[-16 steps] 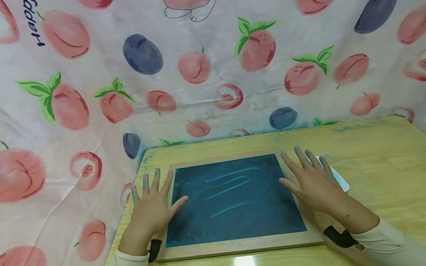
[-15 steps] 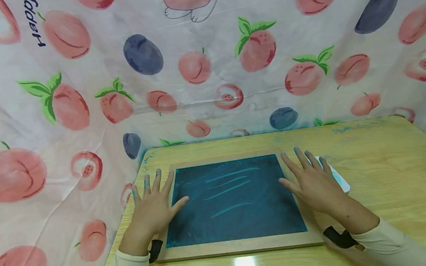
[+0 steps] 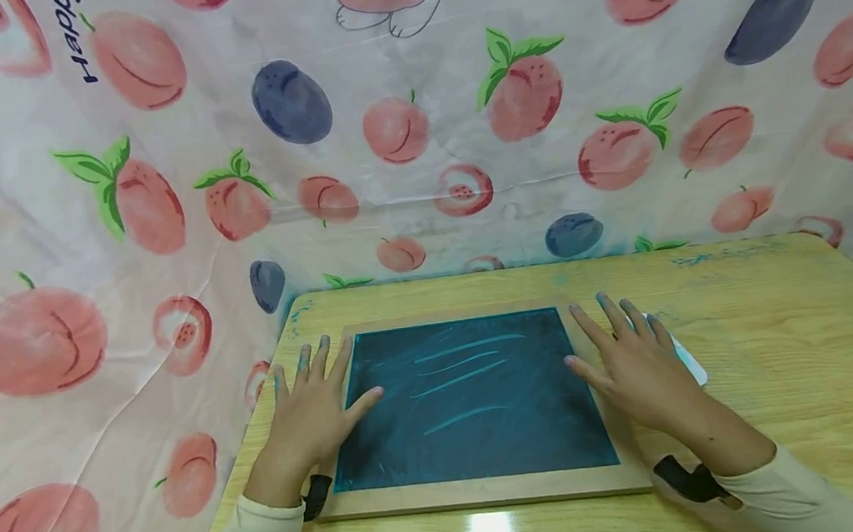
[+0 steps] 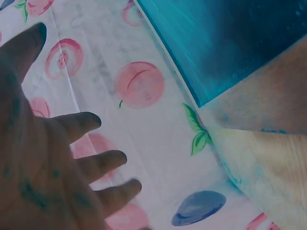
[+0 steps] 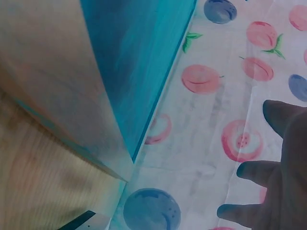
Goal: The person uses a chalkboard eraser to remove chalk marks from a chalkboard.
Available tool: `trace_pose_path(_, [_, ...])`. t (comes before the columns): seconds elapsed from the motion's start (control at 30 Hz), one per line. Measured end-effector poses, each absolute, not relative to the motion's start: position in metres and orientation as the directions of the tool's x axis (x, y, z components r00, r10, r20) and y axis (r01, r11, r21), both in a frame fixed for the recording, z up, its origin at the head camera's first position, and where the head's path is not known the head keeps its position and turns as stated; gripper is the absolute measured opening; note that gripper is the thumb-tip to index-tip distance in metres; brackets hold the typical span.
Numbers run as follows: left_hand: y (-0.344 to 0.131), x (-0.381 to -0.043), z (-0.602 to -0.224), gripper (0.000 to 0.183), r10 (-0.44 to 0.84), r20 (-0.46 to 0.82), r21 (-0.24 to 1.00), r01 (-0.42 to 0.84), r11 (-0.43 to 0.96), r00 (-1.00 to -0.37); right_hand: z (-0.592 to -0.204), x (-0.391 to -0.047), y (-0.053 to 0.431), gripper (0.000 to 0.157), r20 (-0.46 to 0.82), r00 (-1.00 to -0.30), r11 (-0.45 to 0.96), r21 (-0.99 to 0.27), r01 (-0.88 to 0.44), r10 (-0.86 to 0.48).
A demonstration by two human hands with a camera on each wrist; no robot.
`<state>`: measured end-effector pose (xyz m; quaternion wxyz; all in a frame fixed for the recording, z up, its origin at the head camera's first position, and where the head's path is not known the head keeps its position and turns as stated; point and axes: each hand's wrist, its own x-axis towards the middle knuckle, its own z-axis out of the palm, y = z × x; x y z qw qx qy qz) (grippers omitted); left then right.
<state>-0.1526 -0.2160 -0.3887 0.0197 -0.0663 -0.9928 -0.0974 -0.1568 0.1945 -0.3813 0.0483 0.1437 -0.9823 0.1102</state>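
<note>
A wood-framed chalkboard (image 3: 479, 454) lies on the table with several blue chalk strokes (image 3: 461, 377) across its upper and middle part. My left hand (image 3: 307, 421) is held over its left edge, fingers spread and holding nothing. Over the right edge is my right hand (image 3: 641, 374), likewise spread and without anything in it. Both wrist views show a gap between the hands and the board. Blue chalk dust marks the left palm (image 4: 43, 177) and the right fingertips (image 5: 247, 169). A white object with a blue-stained face (image 3: 690, 362), perhaps an eraser, lies partly hidden behind the right hand.
The light wooden table (image 3: 794, 354) extends to the right of the board, with blue dust smudges (image 3: 704, 258) near its back edge. A fruit-printed cloth (image 3: 391, 202) hangs behind the table and along its left side.
The head view has shifted slightly, so the scene sits a little further right. Both hands keep the same spread pose over the board edges.
</note>
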Motion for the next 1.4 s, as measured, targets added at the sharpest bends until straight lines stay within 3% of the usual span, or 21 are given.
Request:
trace_pose_path(0.17, [-0.235, -0.162, -0.393, 0.071, 0.066, 0.061, 0.266, 0.080, 0.961, -0.996, -0.382, -0.159, 0.202, 0.063, 0.220, -0.945, 0.917, -0.269, -0.296, -0.241])
trace_pose_path(0.33, [-0.265, -0.175, -0.406, 0.059, 0.025, -0.063, 0.452, -0.007, 0.892, -0.998, -0.392, -0.166, 0.219, 0.052, 0.297, -0.938, 0.899, -0.339, -0.277, -0.176])
trace_pose_path(0.6, [-0.281, -0.185, -0.431, 0.065, 0.180, -0.244, 0.661, -0.028, 0.750, -0.953, -0.411, -0.180, 0.252, 0.059, 0.172, -0.979, 0.928, -0.337, -0.160, -0.106])
trace_pose_path(0.87, [-0.281, -0.187, -0.439, 0.074, 0.196, -0.261, 0.655, -0.024, 0.755, -0.945, -0.423, -0.186, 0.263, 0.071, 0.003, -0.991, 0.930, -0.344, -0.128, -0.135])
trace_pose_path(1.4, [-0.280, -0.187, -0.443, 0.074, 0.191, -0.252, 0.651, -0.020, 0.759, -0.949, -0.431, -0.191, 0.270, 0.071, 0.004, -0.989, 0.924, -0.356, -0.139, -0.147])
